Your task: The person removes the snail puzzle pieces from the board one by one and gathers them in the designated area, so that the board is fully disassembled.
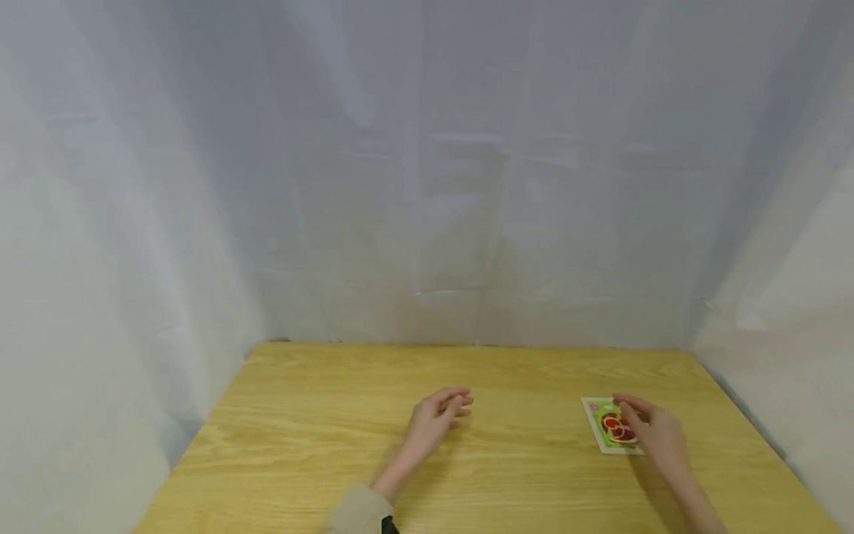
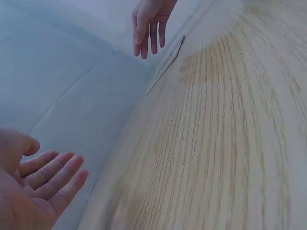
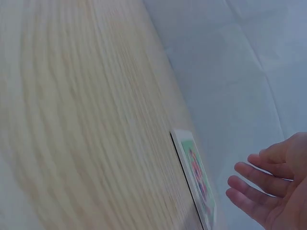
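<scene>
A flat rectangular board (image 1: 598, 426) with a white border and a green, red-patterned picture lies on the right part of the table. Above it hovers my right hand (image 1: 659, 437), its fingers loosely bent and holding nothing; part of the picture is hidden behind it. In the right wrist view the fingers of that hand (image 3: 271, 184) stand apart from the board (image 3: 195, 175). My left hand (image 1: 435, 421) is over the middle of the table, well left of the board, with relaxed fingers and nothing in them. The left wrist view shows its palm (image 2: 36, 187) facing up.
The wooden table (image 1: 300, 415) has a light grain. White sheeting (image 1: 427, 222) hangs behind it and along both sides. A beige sleeve (image 1: 360, 512) with a dark band covers my left forearm.
</scene>
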Demonstrator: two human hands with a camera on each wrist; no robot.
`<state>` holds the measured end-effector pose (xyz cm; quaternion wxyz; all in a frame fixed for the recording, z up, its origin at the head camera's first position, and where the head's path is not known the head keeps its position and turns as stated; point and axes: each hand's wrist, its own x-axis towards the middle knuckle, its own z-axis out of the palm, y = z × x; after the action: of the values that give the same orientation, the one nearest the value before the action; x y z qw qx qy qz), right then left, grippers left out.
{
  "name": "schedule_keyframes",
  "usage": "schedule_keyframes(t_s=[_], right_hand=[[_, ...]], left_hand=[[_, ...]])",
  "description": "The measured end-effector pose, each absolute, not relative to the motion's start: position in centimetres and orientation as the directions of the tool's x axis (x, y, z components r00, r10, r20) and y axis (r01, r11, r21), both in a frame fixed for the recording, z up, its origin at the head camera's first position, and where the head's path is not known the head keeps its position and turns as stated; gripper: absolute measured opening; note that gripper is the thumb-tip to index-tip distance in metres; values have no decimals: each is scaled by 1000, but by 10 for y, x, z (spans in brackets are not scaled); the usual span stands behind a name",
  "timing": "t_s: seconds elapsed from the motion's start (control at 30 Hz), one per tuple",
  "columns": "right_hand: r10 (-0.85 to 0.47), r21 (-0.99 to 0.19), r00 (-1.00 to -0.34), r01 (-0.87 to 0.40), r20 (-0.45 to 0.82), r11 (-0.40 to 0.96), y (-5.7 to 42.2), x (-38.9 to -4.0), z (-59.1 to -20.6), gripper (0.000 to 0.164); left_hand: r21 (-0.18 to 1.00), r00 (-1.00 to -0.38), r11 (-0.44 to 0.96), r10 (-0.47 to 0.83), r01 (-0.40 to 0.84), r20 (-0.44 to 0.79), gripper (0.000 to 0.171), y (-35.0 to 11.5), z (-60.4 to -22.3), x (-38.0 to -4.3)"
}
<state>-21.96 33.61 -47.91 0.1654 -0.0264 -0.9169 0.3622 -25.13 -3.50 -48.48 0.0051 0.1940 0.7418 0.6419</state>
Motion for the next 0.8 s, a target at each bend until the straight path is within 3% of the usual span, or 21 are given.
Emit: schedule_keyframes(t_s=[0.27,0.57,0.8], right_hand=[[207,-746,-963,9,173,666,383,-226,-482,41],[181,-665,-983,123,19,736,409,-241,-482,48],[171,-678,-985,136,-17,722,418,-250,-487,47]], left_hand=[[974,-926,77,333,215,179,34,-10,-485,-250],[987,-927,52,355,152,124,35,17,-484,-251],[992,-926,20,361,125,110,34,33,-487,-250]])
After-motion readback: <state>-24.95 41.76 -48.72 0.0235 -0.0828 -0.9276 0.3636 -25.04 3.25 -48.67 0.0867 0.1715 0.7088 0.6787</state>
